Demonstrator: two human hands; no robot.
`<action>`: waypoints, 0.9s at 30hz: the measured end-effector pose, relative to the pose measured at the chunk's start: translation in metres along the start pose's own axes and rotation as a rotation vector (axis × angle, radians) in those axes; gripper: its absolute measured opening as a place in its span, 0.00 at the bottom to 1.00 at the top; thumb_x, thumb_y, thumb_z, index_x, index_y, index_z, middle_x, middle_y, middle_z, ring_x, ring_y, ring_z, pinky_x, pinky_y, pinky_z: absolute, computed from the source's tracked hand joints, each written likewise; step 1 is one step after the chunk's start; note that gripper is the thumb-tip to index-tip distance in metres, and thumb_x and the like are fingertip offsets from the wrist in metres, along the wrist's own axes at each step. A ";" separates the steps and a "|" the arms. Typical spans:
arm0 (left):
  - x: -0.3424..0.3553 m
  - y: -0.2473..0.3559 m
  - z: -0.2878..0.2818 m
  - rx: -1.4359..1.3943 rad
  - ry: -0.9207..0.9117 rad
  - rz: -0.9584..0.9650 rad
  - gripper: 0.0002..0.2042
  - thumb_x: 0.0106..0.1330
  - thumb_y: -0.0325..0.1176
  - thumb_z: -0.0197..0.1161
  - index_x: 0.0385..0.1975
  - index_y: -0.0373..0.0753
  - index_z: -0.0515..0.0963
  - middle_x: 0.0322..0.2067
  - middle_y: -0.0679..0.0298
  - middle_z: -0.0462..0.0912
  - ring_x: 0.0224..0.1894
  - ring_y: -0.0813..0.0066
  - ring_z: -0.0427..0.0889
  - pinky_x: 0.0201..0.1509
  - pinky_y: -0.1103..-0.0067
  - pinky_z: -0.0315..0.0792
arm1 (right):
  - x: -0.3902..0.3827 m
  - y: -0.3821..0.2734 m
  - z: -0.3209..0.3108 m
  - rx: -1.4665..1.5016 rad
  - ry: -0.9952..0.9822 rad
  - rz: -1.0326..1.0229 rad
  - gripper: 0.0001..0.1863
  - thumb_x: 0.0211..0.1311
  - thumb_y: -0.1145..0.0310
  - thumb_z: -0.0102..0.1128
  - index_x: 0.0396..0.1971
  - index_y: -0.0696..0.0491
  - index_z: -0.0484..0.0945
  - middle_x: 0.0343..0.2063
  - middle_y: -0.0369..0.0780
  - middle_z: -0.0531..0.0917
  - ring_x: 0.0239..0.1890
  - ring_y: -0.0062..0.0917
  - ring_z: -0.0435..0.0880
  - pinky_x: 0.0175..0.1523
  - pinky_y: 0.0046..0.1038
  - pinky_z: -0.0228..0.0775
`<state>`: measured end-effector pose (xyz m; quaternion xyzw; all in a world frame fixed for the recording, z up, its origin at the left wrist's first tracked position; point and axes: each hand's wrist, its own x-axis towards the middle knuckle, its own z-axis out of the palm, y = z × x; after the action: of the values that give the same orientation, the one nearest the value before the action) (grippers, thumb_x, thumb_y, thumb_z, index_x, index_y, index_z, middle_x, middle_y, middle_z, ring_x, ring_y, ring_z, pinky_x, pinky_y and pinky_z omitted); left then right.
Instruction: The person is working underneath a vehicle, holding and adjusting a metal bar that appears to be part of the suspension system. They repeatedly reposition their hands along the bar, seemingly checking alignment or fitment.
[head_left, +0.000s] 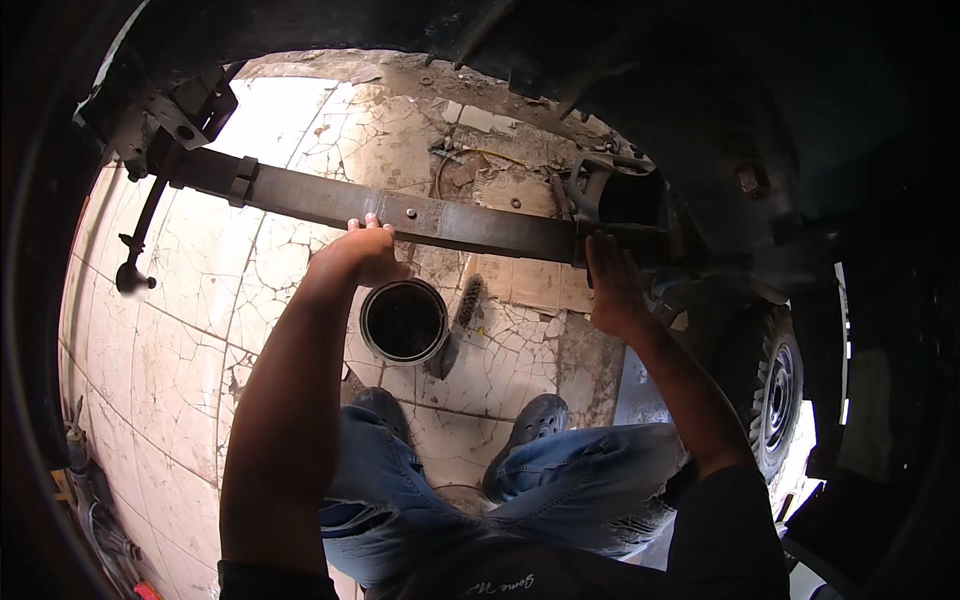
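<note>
A long steel leaf spring [470,222] runs across in front of me, with a small bolt head [410,213] near its middle and a clamp [242,182] towards its left end. My left hand [365,255] is curled against the near edge of the spring, fingertips hooked over it. Further right, my right hand [614,290] lies against the spring's near side with its fingers stretched out, partly in shadow. Below my left hand stands an open round can [403,321] with dark contents I cannot make out. Beside the can lies a dark-bristled brush [468,300].
Dark vehicle underbody surrounds the top and right. A rod [146,222] hangs at the left, and a treaded wheel [780,390] stands at the right. Flattened cardboard [525,282] lies on cracked floor tiles [180,330]. Tools [95,500] lie at the lower left.
</note>
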<state>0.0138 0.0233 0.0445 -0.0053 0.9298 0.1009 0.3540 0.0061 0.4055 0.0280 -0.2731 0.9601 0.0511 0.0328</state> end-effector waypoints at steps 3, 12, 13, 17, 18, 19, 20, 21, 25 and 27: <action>-0.003 0.007 -0.003 0.002 0.010 -0.004 0.46 0.58 0.57 0.61 0.67 0.30 0.50 0.68 0.39 0.45 0.70 0.40 0.47 0.71 0.65 0.53 | 0.007 0.003 0.001 -0.039 0.018 0.016 0.48 0.44 0.76 0.58 0.68 0.60 0.44 0.68 0.52 0.52 0.71 0.45 0.49 0.72 0.47 0.40; 0.001 -0.001 0.002 0.031 0.036 0.006 0.46 0.58 0.56 0.62 0.67 0.31 0.50 0.68 0.39 0.45 0.70 0.41 0.47 0.71 0.64 0.53 | 0.020 0.001 -0.007 -0.044 0.024 -0.023 0.48 0.44 0.76 0.59 0.67 0.62 0.45 0.67 0.54 0.52 0.70 0.47 0.51 0.71 0.48 0.42; 0.002 -0.004 0.004 0.026 0.039 0.019 0.46 0.58 0.56 0.62 0.67 0.31 0.50 0.68 0.40 0.45 0.70 0.41 0.47 0.71 0.64 0.53 | 0.012 -0.003 -0.008 -0.034 0.007 -0.036 0.48 0.44 0.76 0.59 0.67 0.62 0.46 0.67 0.55 0.52 0.70 0.47 0.51 0.71 0.48 0.42; -0.001 -0.002 0.001 -0.003 0.022 0.011 0.45 0.58 0.56 0.61 0.67 0.31 0.51 0.68 0.40 0.45 0.70 0.40 0.47 0.71 0.64 0.53 | -0.001 -0.007 -0.002 -0.048 0.012 -0.057 0.48 0.43 0.76 0.60 0.67 0.61 0.47 0.67 0.54 0.52 0.70 0.47 0.51 0.71 0.48 0.43; 0.000 0.001 0.001 0.007 0.009 0.001 0.45 0.58 0.56 0.61 0.67 0.31 0.51 0.68 0.39 0.46 0.70 0.40 0.48 0.71 0.64 0.53 | 0.001 -0.004 0.003 -0.037 0.049 -0.072 0.47 0.44 0.76 0.60 0.67 0.61 0.47 0.67 0.54 0.52 0.70 0.47 0.52 0.71 0.48 0.43; -0.001 0.004 0.001 0.017 -0.004 -0.010 0.45 0.59 0.56 0.61 0.67 0.30 0.51 0.68 0.39 0.46 0.69 0.40 0.48 0.71 0.64 0.53 | 0.005 0.001 0.011 -0.026 0.087 -0.086 0.47 0.44 0.76 0.59 0.67 0.61 0.47 0.67 0.54 0.52 0.70 0.47 0.52 0.71 0.48 0.43; 0.000 0.006 -0.001 0.029 -0.012 -0.016 0.45 0.59 0.56 0.61 0.67 0.30 0.51 0.68 0.38 0.46 0.69 0.39 0.48 0.71 0.65 0.53 | 0.010 0.003 0.009 -0.019 0.129 -0.097 0.46 0.45 0.76 0.58 0.67 0.61 0.48 0.67 0.54 0.53 0.70 0.46 0.52 0.71 0.48 0.43; 0.002 0.006 -0.002 0.030 -0.023 -0.029 0.45 0.59 0.57 0.61 0.67 0.30 0.51 0.67 0.38 0.46 0.69 0.39 0.48 0.71 0.65 0.53 | 0.017 0.005 0.006 -0.033 0.117 -0.078 0.45 0.46 0.76 0.57 0.67 0.60 0.48 0.67 0.54 0.53 0.69 0.46 0.53 0.71 0.48 0.43; 0.006 0.010 -0.007 0.049 -0.034 -0.045 0.46 0.59 0.57 0.61 0.67 0.30 0.51 0.67 0.37 0.45 0.69 0.39 0.48 0.70 0.65 0.54 | 0.037 0.004 -0.002 -0.054 0.090 -0.023 0.40 0.49 0.77 0.53 0.66 0.61 0.51 0.67 0.54 0.54 0.69 0.46 0.54 0.70 0.48 0.43; -0.001 0.009 -0.006 0.055 -0.023 -0.040 0.46 0.58 0.58 0.61 0.67 0.30 0.51 0.68 0.37 0.44 0.69 0.38 0.47 0.70 0.64 0.54 | 0.034 0.002 -0.003 -0.075 0.091 -0.039 0.39 0.50 0.77 0.52 0.66 0.61 0.51 0.67 0.54 0.54 0.69 0.47 0.54 0.70 0.49 0.43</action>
<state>0.0092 0.0311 0.0512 -0.0132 0.9278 0.0684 0.3665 -0.0244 0.3894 0.0278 -0.2947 0.9525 0.0738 -0.0200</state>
